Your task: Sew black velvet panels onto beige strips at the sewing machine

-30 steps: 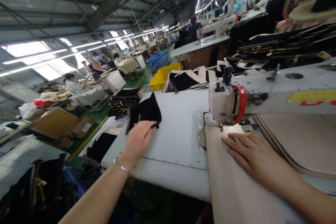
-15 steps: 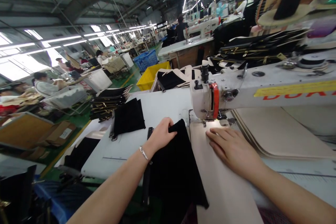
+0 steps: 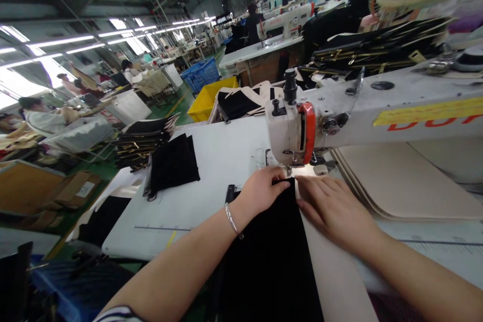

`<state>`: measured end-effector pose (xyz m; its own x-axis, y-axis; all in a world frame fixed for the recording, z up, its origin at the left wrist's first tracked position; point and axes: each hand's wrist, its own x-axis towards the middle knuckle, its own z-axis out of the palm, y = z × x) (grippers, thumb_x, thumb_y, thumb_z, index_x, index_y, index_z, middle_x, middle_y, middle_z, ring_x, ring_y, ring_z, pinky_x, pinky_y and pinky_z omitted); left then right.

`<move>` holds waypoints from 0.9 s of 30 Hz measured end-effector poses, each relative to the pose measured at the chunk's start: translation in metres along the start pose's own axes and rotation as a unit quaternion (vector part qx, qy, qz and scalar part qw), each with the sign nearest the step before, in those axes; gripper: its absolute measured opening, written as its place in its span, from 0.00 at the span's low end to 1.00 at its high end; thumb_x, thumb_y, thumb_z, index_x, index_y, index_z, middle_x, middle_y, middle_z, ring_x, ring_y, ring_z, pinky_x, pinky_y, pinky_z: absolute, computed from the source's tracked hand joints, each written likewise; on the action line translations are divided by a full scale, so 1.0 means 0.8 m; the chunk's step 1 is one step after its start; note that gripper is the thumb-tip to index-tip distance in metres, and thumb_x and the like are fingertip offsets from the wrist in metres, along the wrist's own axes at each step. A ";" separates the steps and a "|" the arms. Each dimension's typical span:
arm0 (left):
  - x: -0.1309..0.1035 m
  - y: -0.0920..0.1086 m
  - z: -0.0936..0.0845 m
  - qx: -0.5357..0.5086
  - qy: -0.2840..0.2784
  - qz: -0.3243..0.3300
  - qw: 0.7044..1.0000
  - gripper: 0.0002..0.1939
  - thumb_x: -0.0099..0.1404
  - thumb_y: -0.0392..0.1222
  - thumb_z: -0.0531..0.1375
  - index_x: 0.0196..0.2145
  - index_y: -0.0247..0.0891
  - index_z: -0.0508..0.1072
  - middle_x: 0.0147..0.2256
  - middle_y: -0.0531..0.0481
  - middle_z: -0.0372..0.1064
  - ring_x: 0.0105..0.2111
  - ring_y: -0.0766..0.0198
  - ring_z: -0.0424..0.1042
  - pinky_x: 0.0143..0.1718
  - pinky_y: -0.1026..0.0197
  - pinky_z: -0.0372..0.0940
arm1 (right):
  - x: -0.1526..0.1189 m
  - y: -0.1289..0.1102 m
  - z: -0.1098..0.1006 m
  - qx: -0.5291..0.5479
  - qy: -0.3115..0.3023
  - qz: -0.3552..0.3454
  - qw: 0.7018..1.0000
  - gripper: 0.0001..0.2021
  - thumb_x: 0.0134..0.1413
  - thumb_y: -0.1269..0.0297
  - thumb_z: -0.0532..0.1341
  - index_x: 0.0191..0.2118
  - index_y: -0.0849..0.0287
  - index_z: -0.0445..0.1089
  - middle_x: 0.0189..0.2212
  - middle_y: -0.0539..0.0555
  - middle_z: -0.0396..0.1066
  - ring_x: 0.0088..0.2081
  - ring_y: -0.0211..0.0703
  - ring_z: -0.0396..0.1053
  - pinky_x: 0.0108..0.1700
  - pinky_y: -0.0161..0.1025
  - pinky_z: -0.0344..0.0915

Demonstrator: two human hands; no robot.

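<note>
Black fabric piece (image 3: 271, 261) overlaps the left side of the beige panel (image 3: 335, 276), top edge just by the needle area of the sewing machine (image 3: 287, 133), gripped there between thumb and fingers of the left hand (image 3: 260, 191). Right hand (image 3: 335, 209) lies palm down on the panel, fingers extended, not grasping. White bench (image 3: 226, 151) carries another black piece (image 3: 173, 163) at left; beyond stand a yellow bin (image 3: 206, 105) and tube-lit workshop.

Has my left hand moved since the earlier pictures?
Yes. Judged against the nearest sewing machine's head, your left hand has moved rightward, up close to it, pinching the black fabric piece.
</note>
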<state>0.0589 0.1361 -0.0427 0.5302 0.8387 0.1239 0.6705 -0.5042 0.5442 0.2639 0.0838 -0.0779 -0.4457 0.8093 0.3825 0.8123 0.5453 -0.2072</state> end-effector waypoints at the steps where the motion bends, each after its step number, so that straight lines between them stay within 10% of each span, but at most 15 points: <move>1: 0.001 0.000 0.001 0.015 0.011 -0.005 1.000 0.04 0.66 0.41 0.58 0.34 0.40 0.71 0.36 0.51 0.71 0.38 0.60 0.71 0.41 0.59 0.66 | 0.000 0.000 0.000 -0.001 -0.003 -0.002 1.000 0.22 0.64 0.55 0.53 0.60 0.59 0.60 0.53 0.59 0.67 0.53 0.54 0.62 0.53 0.52 0.58; 18: 0.025 -0.005 0.019 0.095 0.058 -0.065 0.992 0.04 0.65 0.41 0.59 0.35 0.39 0.71 0.36 0.48 0.73 0.36 0.57 0.72 0.37 0.56 0.66 | 0.003 -0.002 -0.002 -0.021 -0.033 -0.004 0.999 0.24 0.65 0.51 0.51 0.61 0.57 0.60 0.55 0.57 0.65 0.52 0.55 0.61 0.53 0.54 0.57; 27: -0.027 0.016 -0.001 0.148 -0.016 0.108 0.983 0.12 0.69 0.38 0.56 0.50 0.35 0.68 0.51 0.45 0.67 0.53 0.57 0.65 0.58 0.52 0.61 | -0.001 -0.003 -0.003 -0.005 -0.027 -0.005 1.000 0.22 0.64 0.53 0.53 0.60 0.56 0.61 0.55 0.56 0.64 0.54 0.53 0.59 0.56 0.53 0.56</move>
<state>0.0555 0.1115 -0.0380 0.6895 0.7014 0.1805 0.6597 -0.7111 0.2433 0.2629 0.0813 -0.0753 -0.4722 0.8150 0.3357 0.8120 0.5505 -0.1942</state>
